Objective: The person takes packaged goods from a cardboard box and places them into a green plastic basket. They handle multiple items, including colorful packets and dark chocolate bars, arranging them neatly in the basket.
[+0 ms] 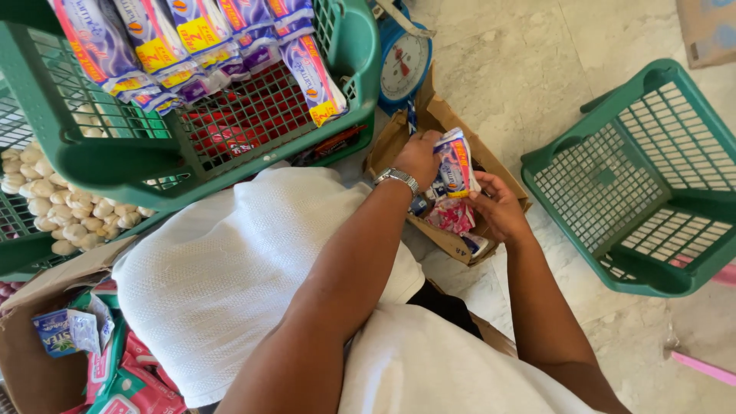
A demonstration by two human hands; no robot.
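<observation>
Left hand (418, 157) with wristwatch (397, 178), fingers closed on top of a white and purple packet (454, 165), held over open cardboard box (445, 230); right hand (498, 207) pinching the packet's lower edge; empty green basket (636, 184) just beside; blue scale (404, 61) behind

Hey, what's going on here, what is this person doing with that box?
A person in white is bent over an open cardboard box on the pale floor. Both hands are at it: the left hand and the right hand hold a small blue and white packet over pink packets inside. A green basket of similar packets sits to the left, an empty green basket to the right, and a blue scale stands behind.
</observation>
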